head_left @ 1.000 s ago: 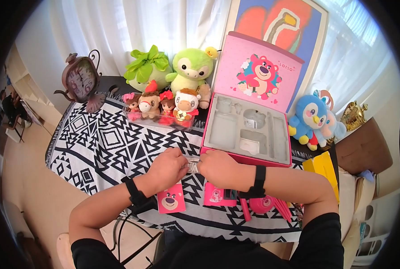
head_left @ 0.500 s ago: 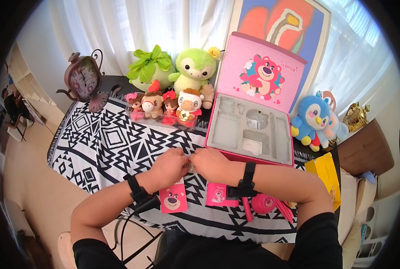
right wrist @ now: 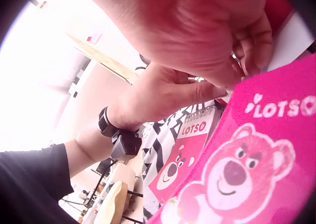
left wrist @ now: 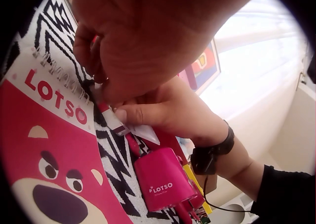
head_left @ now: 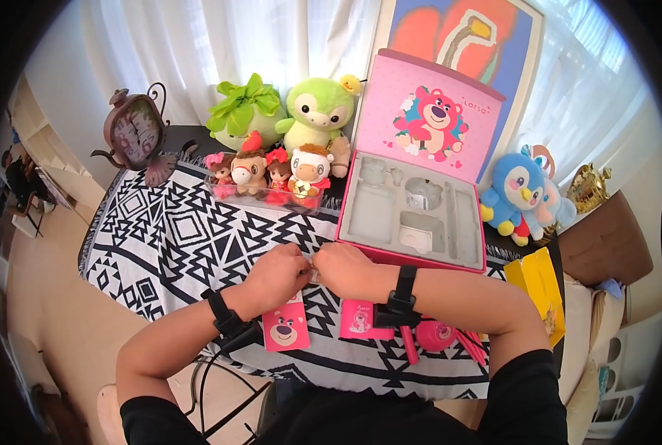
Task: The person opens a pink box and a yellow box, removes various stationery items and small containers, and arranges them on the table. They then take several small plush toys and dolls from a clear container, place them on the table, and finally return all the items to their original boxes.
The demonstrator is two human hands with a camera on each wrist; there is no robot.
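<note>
My left hand (head_left: 277,276) and right hand (head_left: 349,271) meet over the patterned cloth, in front of the pink gift box (head_left: 343,256). Between them is a small white-and-red packet (left wrist: 114,121), mostly covered by the fingers; its exact kind I cannot tell. In the left wrist view, the right thumb presses along its edge while curled left fingers grip the other end. Below the left hand lies a spiral notepad (head_left: 286,330) with a bear's face. A pink Lotso case (head_left: 361,320) stands under the right forearm.
Pink items, including a round one (head_left: 436,335) and a stick (head_left: 408,345), lie right of the case. A yellow box (head_left: 535,289) sits at the right edge. Behind stand plush toys (head_left: 318,111), a clock (head_left: 134,132), small dolls (head_left: 272,178) and a blue plush (head_left: 515,189).
The hands have drawn closer together, and less of the packet shows between them. The right wrist has shifted slightly left. Other things stay in place.
</note>
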